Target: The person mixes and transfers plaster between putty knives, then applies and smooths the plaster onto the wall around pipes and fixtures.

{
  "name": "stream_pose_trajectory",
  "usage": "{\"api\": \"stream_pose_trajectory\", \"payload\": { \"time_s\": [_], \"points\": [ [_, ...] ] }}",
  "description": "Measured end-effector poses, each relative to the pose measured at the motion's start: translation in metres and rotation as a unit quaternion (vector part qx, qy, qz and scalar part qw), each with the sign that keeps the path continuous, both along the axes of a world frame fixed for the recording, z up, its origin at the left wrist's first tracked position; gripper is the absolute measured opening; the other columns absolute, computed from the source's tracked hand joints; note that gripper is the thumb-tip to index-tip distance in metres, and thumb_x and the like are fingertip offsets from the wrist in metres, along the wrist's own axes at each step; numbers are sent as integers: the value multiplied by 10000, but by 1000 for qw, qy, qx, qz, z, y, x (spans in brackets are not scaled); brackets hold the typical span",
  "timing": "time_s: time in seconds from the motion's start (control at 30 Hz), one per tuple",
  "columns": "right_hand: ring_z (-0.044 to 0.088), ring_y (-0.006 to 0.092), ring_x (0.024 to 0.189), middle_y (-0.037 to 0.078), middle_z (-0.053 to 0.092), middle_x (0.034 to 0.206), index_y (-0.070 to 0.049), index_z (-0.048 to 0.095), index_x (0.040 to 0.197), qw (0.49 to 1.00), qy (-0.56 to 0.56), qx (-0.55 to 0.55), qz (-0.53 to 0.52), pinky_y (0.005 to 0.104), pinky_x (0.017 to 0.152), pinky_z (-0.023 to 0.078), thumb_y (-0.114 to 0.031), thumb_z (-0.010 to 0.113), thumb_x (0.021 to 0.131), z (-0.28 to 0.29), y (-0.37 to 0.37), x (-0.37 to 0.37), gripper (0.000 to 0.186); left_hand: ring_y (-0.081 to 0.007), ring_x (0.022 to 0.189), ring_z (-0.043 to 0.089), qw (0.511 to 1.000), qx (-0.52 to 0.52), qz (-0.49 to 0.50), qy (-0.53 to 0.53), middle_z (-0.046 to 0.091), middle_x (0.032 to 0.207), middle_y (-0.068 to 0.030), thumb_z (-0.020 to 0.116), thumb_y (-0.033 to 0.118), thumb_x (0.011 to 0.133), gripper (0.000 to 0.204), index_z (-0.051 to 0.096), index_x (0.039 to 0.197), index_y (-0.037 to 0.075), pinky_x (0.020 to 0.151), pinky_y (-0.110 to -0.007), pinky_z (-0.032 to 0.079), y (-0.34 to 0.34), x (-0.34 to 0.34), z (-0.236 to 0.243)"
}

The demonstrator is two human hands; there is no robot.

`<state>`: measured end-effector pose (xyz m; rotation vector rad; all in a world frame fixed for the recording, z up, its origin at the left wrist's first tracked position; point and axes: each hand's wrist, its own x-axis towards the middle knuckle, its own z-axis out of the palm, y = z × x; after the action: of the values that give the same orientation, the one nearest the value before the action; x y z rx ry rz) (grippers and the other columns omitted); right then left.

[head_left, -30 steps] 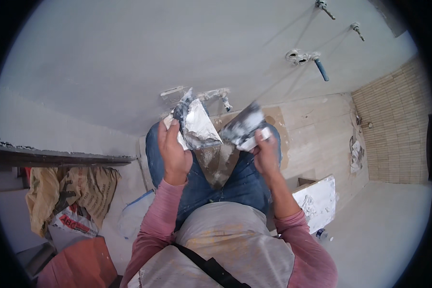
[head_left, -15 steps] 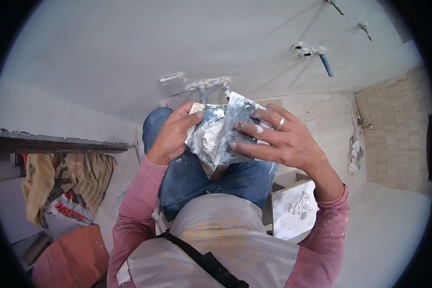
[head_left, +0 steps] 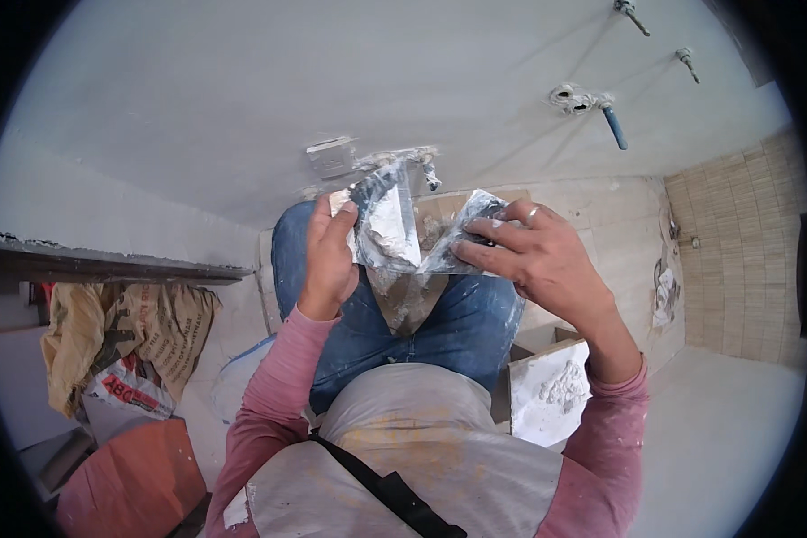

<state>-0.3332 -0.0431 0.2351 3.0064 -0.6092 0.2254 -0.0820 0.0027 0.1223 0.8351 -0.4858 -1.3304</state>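
My left hand (head_left: 329, 255) grips the edge of a flat metal putty blade (head_left: 410, 215), thumb on the near face. White putty (head_left: 387, 231) lies in a thick smear across that blade. Closed on a second putty blade (head_left: 477, 204) is my right hand (head_left: 540, 255), its fingers pressed over the face. Grey and white residue streaks this second blade. The lower corners of the two blades meet or nearly meet above my knees; whether they touch I cannot tell. Between my legs shows a tan, putty-spotted surface (head_left: 411, 305).
Beside my right thigh, a white board (head_left: 529, 417) carries a heap of putty. Capped pipe stubs (head_left: 614, 127) jut from the grey wall (head_left: 421, 72) ahead. A dark-edged ledge (head_left: 108, 260) runs along the left, with crumpled sacks (head_left: 157, 327) below it. Tiles (head_left: 735, 251) cover the right wall.
The right blade has swung away from the left one, opening a gap at the top. My left hand has shifted slightly and turned its blade, so its putty-covered face shows more.
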Motion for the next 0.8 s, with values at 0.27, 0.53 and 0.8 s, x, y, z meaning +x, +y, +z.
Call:
{"api": "stream_pose_trajectory", "payload": {
  "time_s": [0.27,0.53,0.8],
  "points": [
    [553,192,1004,-30,634,1149,-230,698,1113,997,-65,2,45,359,832,488,-214,660,778,-14,11,23,337,-133,1061,582,999,-2,-47,-23,616,1158,-76,442,46,987,275,503,1249,-10,924,-306,472,-1,-3,-2],
    [576,203,960,-1,653,1141,-189,697,1141,997,-4,68,25,346,775,494,-92,647,783,-7,3,8,374,-152,951,626,994,34,105,-22,627,1080,-79,456,55,984,214,526,1177,-4,846,-302,512,-5,11,-23],
    [647,317,965,127,650,1185,-87,633,1250,868,-446,189,-110,380,812,529,108,581,694,-72,32,46,591,-180,836,675,985,64,153,51,652,995,-70,449,117,998,182,538,1146,58,658,-346,577,11,-36,-52]
  ]
}}
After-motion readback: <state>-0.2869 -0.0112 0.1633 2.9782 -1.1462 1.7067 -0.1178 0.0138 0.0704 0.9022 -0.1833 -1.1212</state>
